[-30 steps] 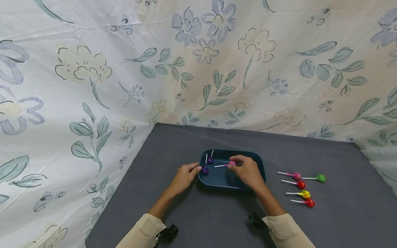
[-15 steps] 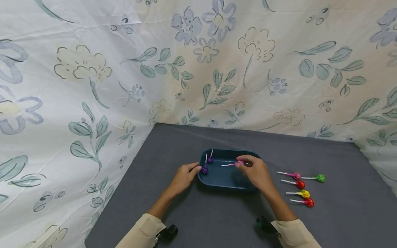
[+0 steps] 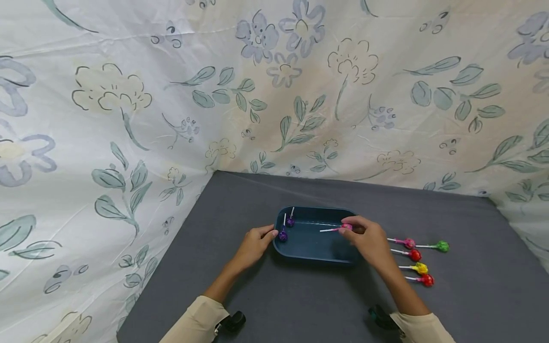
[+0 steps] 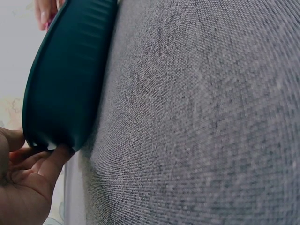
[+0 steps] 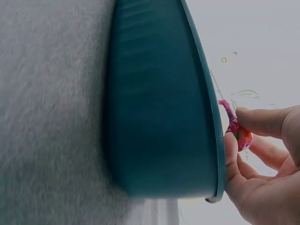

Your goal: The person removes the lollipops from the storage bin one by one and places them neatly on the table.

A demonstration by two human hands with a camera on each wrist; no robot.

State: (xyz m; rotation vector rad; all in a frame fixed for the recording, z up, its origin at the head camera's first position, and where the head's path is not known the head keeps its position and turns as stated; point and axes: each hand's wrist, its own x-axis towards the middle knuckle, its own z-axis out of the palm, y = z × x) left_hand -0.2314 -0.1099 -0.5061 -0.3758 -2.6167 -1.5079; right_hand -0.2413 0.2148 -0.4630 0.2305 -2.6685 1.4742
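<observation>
My right hand [image 3: 370, 240] pinches a pink-wrapped lollipop [image 3: 346, 227] by its candy end, over the right part of a dark teal tray [image 3: 317, 260]. The lollipop's white stick points left across the tray. In the right wrist view, thumb and fingers close around the pink and red wrapper [image 5: 243, 138], just beyond the tray's rim. At the tray's left end, my left hand [image 3: 253, 246] grips the rim, thumb on top and fingers against the outer wall. Two purple lollipops, one nearer [image 3: 283, 236] and one farther [image 3: 290, 222], lie inside at the left.
Right of the tray, several lollipops lie on the grey cloth [image 3: 480, 286]: pink [image 3: 409, 243], green [image 3: 442, 246], red [image 3: 414, 256], yellow [image 3: 421, 268] and another red [image 3: 427, 280]. My right forearm passes close to their sticks. A floral fabric [image 3: 300, 119] hangs behind the table.
My right hand has carried the pink lollipop rightward, from the tray's middle toward its right end. My left hand stays on the rim, and the other lollipops lie as before.
</observation>
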